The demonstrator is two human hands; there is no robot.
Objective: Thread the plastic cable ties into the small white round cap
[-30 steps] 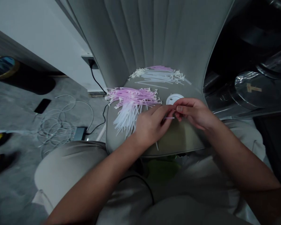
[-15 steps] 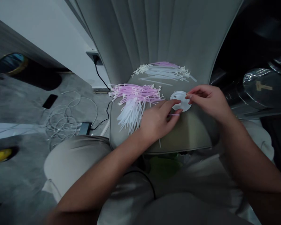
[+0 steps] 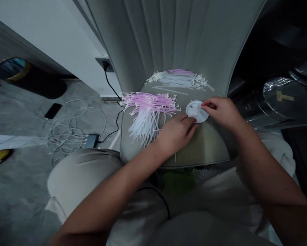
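A small round white dish [image 3: 191, 116] lies on the chair seat, with several hard-to-make-out bits in it. My left hand [image 3: 176, 132] is at the dish's lower left edge, thumb and fingers closed around a thin pink tube that is mostly hidden by the hand. Over the right side of the dish, my right hand [image 3: 221, 111] pinches thumb and forefinger together; whatever is between them is too small to tell. Left of the dish lies a pile of pink tubes [image 3: 150, 100] with white end fittings, partly over a fan of whitish tubes [image 3: 143, 124].
Behind, another row of pale tubes with white fittings [image 3: 176, 80] lies near the backrest of the grey chair [image 3: 207, 147]. A coiled cable [image 3: 66, 131], a dark phone-like slab [image 3: 53, 111] and a black cylinder [image 3: 40, 82] are on the floor at left. A plastic-wrapped object [image 3: 279, 99] stands at right.
My left hand has moved slightly down, and the pink tube that showed between its fingers is now almost hidden. My right hand has shifted a little left, its fingers more tightly pinched.
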